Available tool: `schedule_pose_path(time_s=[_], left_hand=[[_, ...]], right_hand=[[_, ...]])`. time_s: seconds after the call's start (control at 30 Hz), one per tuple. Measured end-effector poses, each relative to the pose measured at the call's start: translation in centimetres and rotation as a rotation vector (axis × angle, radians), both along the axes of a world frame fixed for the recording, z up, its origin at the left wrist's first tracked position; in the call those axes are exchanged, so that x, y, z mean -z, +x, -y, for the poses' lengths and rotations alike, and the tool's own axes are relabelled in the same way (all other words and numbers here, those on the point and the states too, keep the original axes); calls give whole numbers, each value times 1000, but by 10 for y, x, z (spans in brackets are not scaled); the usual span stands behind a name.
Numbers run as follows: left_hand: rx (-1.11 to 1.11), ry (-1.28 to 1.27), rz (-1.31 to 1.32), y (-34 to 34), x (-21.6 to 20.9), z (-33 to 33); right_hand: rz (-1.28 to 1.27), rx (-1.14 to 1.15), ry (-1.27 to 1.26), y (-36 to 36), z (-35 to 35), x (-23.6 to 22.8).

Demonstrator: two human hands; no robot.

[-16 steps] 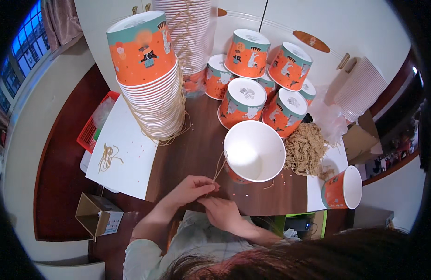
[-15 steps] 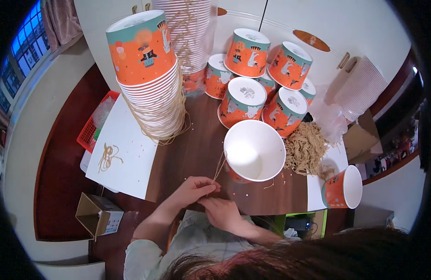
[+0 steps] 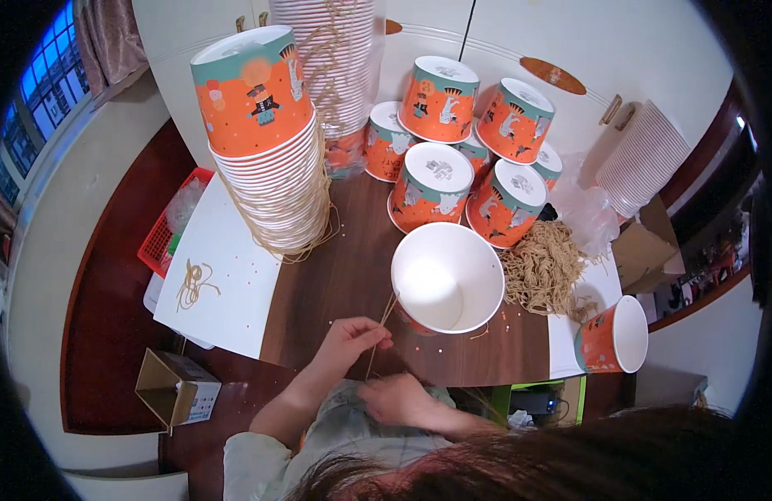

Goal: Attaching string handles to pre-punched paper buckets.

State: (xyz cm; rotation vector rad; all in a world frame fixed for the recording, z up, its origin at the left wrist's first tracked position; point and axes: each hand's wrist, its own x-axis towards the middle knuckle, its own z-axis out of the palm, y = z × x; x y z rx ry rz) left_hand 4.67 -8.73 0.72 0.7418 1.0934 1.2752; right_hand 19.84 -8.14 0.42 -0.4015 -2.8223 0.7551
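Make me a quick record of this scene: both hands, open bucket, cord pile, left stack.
Left hand: pinching tan cord that runs to the open bucket
Right hand: lower in view; grip unclear
Open bucket: upright, white inside, orange outside
Cord pile: tangled, right of the open bucket
Left stack: nested upside-down buckets, left of the open bucket

Brown cord (image 3: 388, 309) in left grip (image 3: 351, 340)
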Motion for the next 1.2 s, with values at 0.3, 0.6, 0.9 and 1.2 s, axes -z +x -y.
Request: schedule_pose_path(time_s=[0.3,0.6,0.9,1.2], left_hand=[[215,154,-94,-17,-14,-30],[88,187,-467,-43,-32,-56],[200,650,-1063,-29,-80,-167],[436,698,-1079,4,-70,-191]], right_hand=[[338,-405,-247,4,12,11],[116,-422,-547,72,-57,-50],[-724,-1068,-697,182,-67,-100],[-1986,86,-810,176,-26,-43]])
